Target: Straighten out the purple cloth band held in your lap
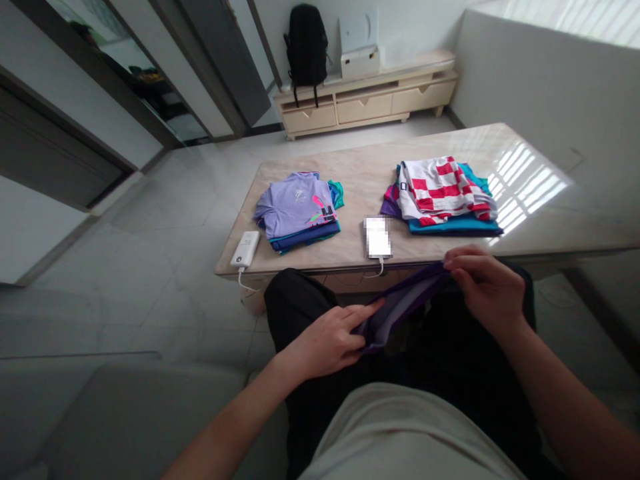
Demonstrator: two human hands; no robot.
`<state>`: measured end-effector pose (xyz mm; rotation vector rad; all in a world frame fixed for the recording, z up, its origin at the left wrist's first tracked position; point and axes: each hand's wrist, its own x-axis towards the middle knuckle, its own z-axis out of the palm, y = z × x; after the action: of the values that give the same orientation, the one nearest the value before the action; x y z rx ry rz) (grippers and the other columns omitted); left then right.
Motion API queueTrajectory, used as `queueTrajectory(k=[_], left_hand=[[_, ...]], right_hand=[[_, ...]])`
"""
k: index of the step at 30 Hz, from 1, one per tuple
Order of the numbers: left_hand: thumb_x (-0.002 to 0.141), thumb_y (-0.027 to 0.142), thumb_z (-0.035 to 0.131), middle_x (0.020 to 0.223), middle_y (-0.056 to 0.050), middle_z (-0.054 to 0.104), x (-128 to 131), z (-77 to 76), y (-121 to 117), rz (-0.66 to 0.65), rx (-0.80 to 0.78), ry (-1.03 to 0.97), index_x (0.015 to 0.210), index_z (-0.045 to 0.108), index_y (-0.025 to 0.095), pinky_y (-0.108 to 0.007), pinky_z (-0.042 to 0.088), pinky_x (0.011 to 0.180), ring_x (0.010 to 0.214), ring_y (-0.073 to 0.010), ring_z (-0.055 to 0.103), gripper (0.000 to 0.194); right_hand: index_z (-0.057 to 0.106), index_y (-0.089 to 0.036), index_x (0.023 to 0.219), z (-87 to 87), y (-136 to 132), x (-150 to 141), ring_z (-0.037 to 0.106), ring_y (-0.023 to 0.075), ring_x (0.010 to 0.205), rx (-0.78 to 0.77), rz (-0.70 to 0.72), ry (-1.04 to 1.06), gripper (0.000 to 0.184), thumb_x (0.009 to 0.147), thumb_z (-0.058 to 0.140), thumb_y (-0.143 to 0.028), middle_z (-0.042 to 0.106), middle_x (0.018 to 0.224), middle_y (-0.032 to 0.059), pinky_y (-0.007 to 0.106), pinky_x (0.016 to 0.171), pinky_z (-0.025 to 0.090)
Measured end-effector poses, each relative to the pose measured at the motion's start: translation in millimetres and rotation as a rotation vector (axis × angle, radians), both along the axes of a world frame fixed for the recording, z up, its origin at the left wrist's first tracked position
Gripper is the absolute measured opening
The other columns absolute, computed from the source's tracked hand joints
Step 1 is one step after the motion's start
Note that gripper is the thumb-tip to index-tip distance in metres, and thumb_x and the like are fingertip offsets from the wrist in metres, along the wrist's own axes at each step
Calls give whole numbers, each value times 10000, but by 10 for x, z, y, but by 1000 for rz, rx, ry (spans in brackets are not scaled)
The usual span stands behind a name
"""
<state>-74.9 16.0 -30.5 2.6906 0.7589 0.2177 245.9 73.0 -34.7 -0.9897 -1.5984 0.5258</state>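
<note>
A purple garment [415, 293] with a paler inside is stretched between my hands above my lap. My left hand [335, 337] grips its lower left end, with the index finger laid along the fabric. At the upper right end, my right hand [487, 287] pinches the edge between thumb and fingers. The cloth forms a long narrow opening, so its full shape is hidden. On the table ahead lies a stack of folded clothes topped by a lilac shirt [295, 203]. To its right is another stack with a red-and-white checked garment [445, 190] on top.
A white power bank [245, 250] with a cable lies at the left front of the marble-patterned table [360, 173]. Near the front edge between the stacks is a phone-like device [379, 238], its screen blurred. A low cabinet [365, 103] with a black backpack [306, 47] stands beyond.
</note>
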Motion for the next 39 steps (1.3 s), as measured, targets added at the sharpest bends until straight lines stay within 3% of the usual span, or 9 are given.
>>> queueTrajectory(k=[5,8,15,21,26,32,39], left_hand=[[834,176,802,1734,-178,262,-8,-6,13,-10,-8,-18,851,717,150,-479,522,1093,1408,-355,556,91],[836,187,806,1735,-184,255,-10,-19,10,-20,6,-15,871,716,150,-478,525,1086,1407,-351,557,104],[885,226,753,1737,-129,283,3,-53,-21,-61,48,-35,877,698,161,-425,542,1041,1389,-299,574,85],[947,237,652,1581,-88,549,4,-101,-75,-32,138,-80,857,663,175,-372,558,925,1130,-227,681,111],[968,196,618,1229,-97,754,0,-144,-126,-4,207,-236,812,639,168,-330,564,845,955,-187,700,160],[983,180,652,1064,-121,762,28,-114,-209,117,115,-466,955,647,161,-289,597,830,909,-178,727,34],[925,245,782,1058,-95,752,115,-90,-302,242,-24,-658,906,611,179,-310,579,867,946,-191,717,184]], right_hand=[[757,-276,958,24,13,8,673,172,879,27,64,6,159,963,663,-148,703,987,25,315,759,513],[737,-276,1000,-31,37,20,683,173,931,-33,77,42,134,979,651,-175,709,1014,25,302,797,543],[727,-291,1069,-144,59,64,692,171,941,-132,-33,32,118,990,654,-243,713,1048,13,285,808,573],[736,-303,1134,-175,82,83,676,176,961,-77,-10,10,180,1008,630,-231,700,1088,19,290,797,531],[761,-286,1111,-123,121,103,645,166,942,1,34,-48,212,1028,586,-199,663,1081,36,287,741,470],[733,-259,990,-134,139,133,624,169,898,-70,-3,-37,131,1022,606,-248,658,1063,36,298,720,442],[739,-261,985,-207,140,137,633,182,941,-128,-23,59,86,994,654,-273,662,1071,41,296,777,478]])
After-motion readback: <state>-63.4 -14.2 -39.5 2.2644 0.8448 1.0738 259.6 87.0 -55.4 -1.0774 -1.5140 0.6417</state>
